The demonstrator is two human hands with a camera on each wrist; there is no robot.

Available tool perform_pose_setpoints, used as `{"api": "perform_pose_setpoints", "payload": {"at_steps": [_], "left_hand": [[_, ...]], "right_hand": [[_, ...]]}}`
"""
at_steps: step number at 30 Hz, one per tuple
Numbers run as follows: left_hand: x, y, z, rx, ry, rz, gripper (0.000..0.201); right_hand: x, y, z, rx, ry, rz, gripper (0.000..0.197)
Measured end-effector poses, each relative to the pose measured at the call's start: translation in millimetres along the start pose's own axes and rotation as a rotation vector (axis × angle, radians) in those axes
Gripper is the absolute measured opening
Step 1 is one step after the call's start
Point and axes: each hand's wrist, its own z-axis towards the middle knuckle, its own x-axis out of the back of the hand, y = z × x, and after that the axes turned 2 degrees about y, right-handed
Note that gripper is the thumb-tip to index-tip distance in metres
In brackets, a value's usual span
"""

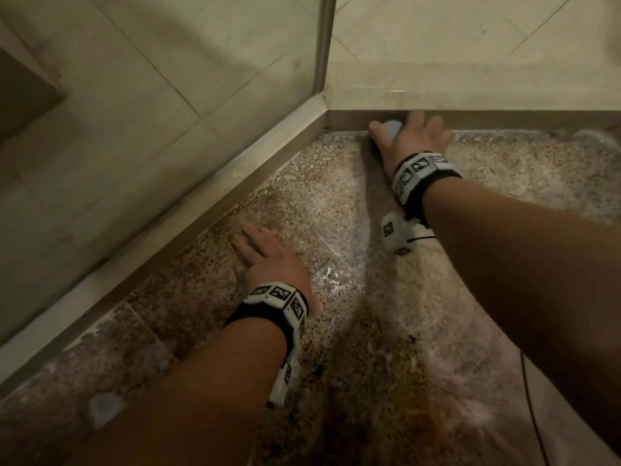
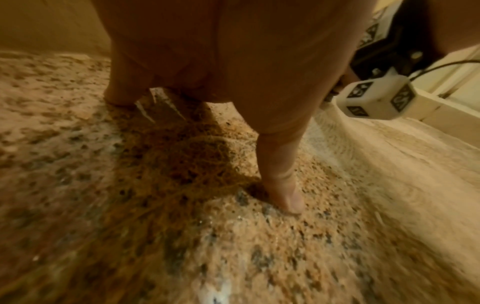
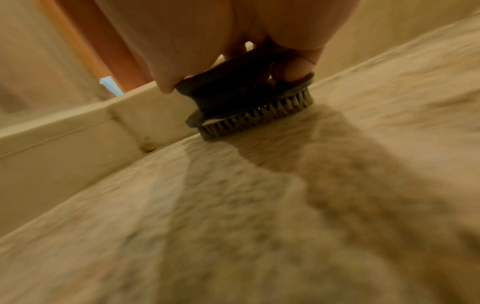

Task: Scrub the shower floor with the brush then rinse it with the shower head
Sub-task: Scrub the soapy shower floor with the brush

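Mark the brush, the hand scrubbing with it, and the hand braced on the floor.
brush (image 3: pixel 255 112), right wrist view, on its bristle ring.
right hand (image 1: pixel 405 142), head view, on its back.
left hand (image 1: pixel 268 260), head view, on its back.

Bathroom shower stall: speckled wet floor (image 1: pixel 322 210), glass panel (image 1: pixel 161 62), tiled wall (image 1: pixel 470 55).

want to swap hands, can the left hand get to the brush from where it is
Probably yes. The left hand lies flat on the shower floor, bare floor ahead, but the right hand covers the brush.
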Motion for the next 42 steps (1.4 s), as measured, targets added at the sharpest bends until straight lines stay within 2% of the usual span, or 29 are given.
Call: {"api": "perform_pose_setpoints", "payload": {"at_steps": [2,6,8,12,14,16,19,21,23,25,27,31,34,36,39,42], "left_hand": [[0.3,0.6,-0.4,0.003,0.006,0.001,0.161],[1.1,0.7,-0.5,0.020,-0.005,0.002,0.162],[0.8,1.0,0.8,0.029,-0.009,0.000,0.163],[0.6,1.1,1.6,0.044,-0.013,-0.010,0.165],[-0.2,-0.8,2.3,0.033,-0.001,-0.024,0.165],[-0.8,-2.5,2.3,0.014,-0.002,-0.042,0.162],[-1.7,-3.7,0.9,0.001,0.014,-0.021,0.161],[-3.7,-4.6,1.6,-0.005,0.024,-0.001,0.162],[-5.8,-5.2,4.9,-0.003,0.023,-0.004,0.164],[-7.1,-4.6,5.9,0.006,0.020,-0.010,0.166],[-6.8,-3.0,5.5,0.012,0.027,0.001,0.166],[-4.9,-2.1,4.6,0.018,0.022,0.005,0.165],[-3.5,-2.4,4.7,0.018,0.013,-0.006,0.165],[-4.4,-3.3,3.7,0.009,0.019,-0.004,0.163],[-5.4,-3.6,2.9,0.002,0.027,0.000,0.162],[-4.3,-3.9,3.4,-0.001,0.024,0.001,0.163]], "right_hand": [[-0.1,-26.1,-15.2,0.067,-0.036,0.032,0.089],[-6.9,-66.6,-37.7,0.262,-0.067,-0.048,0.082],[-7.2,-75.9,-44.9,0.288,-0.101,-0.060,0.075],[-10.8,-78.8,-76.1,0.330,-0.178,0.005,0.061],[-20.1,-74.5,-102.9,0.440,-0.230,-0.049,0.055],[-25.7,-59.5,-128.8,0.587,-0.298,-0.166,0.059],[-21.5,-24.5,-128.7,0.737,-0.257,-0.312,0.061],[-10.2,-6.8,-106.0,0.687,-0.199,-0.330,0.056],[2.1,1.9,-73.3,0.533,-0.113,-0.324,0.055],[10.6,0.7,-42.5,0.317,-0.040,-0.235,0.061],[6.3,-13.5,-31.2,0.240,-0.032,-0.160,0.063],[-23.5,-54.2,-82.1,0.475,-0.146,-0.099,0.054],[-29.6,-34.5,-127.3,0.630,-0.256,-0.178,0.050],[-26.3,0.0,-127.3,0.644,-0.271,-0.233,0.051],[-10.8,43.8,-83.9,0.440,-0.203,-0.259,0.063],[0.9,51.4,-31.8,0.170,-0.064,-0.130,0.076]]}}
